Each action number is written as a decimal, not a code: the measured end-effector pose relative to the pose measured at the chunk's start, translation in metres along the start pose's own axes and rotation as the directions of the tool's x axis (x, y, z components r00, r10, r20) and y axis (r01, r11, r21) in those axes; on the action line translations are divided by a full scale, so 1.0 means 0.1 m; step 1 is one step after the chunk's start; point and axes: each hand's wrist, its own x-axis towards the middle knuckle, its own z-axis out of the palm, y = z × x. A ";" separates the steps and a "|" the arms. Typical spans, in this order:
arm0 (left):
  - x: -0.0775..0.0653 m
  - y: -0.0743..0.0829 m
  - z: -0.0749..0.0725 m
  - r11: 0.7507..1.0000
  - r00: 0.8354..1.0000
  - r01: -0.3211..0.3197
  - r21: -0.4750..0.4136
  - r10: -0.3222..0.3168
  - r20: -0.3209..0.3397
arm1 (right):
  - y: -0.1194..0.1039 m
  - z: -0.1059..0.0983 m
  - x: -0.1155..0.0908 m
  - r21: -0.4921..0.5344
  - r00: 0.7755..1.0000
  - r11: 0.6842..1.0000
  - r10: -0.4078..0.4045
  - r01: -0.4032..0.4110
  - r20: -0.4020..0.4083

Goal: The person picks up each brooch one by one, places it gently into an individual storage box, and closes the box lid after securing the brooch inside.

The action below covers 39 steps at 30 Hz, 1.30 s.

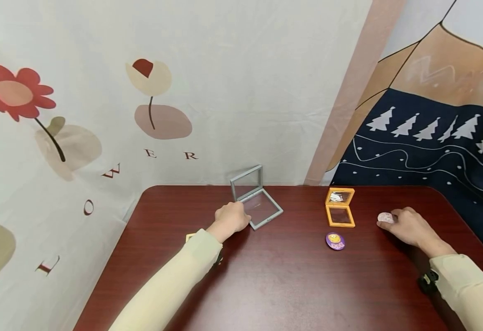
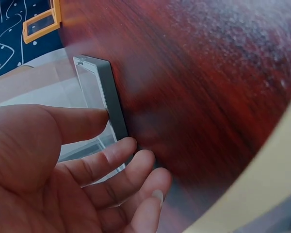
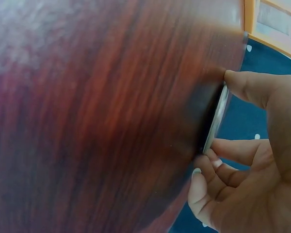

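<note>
My left hand (image 1: pixel 232 218) is at the near left corner of a grey hinged display frame (image 1: pixel 262 209) with clear panes. This frame stands unfolded like a book, one half flat on the table and the other raised behind. In the left wrist view, thumb and forefinger pinch the frame's grey edge (image 2: pixel 114 102). At the right, my right hand (image 1: pixel 412 226) holds a small round whitish badge (image 1: pixel 386 218) low over the table. The right wrist view shows the badge (image 3: pixel 216 119) edge-on, with the thumb on one side and fingers on the other.
Between the hands, a small orange hinged frame (image 1: pixel 340 215) stands unfolded, with a purple round badge (image 1: pixel 335 241) in front of it. A yellow object (image 1: pixel 189 237) peeks out behind the left sleeve. Printed cloth (image 1: pixel 241 92) hangs behind the dark red table (image 1: pixel 291 285).
</note>
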 end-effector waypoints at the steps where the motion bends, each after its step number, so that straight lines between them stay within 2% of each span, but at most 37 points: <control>1: 0.01 0.00 0.01 1.000 1.000 0.004 0.000 -0.004 0.001 | 0.00 0.00 0.00 0.001 1.000 1.000 -0.001 0.001 -0.004; 8: 0.01 0.00 0.05 1.000 1.000 0.005 -0.015 -0.005 0.004 | -0.03 0.04 0.01 0.000 0.999 1.000 -0.017 0.017 -0.045; 16: -0.02 0.01 0.03 1.000 1.000 -0.015 -0.025 0.016 0.023 | 0.00 0.04 -0.04 0.034 0.998 0.999 0.036 -0.034 -0.049; 20: -0.03 0.01 0.02 0.999 0.999 -0.007 -0.047 0.008 0.032 | 0.00 0.02 -0.07 0.054 0.993 0.998 0.040 -0.035 -0.108; 27: -0.07 -0.03 0.02 0.990 0.999 -0.008 -0.139 0.015 0.046 | -0.07 -0.02 -0.08 0.102 0.972 0.995 0.026 -0.002 -0.232; 39: -0.14 -0.08 0.04 0.984 0.997 -0.026 -0.178 0.037 0.063 | -0.31 -0.13 -0.15 0.132 0.953 0.989 -0.022 0.064 -0.303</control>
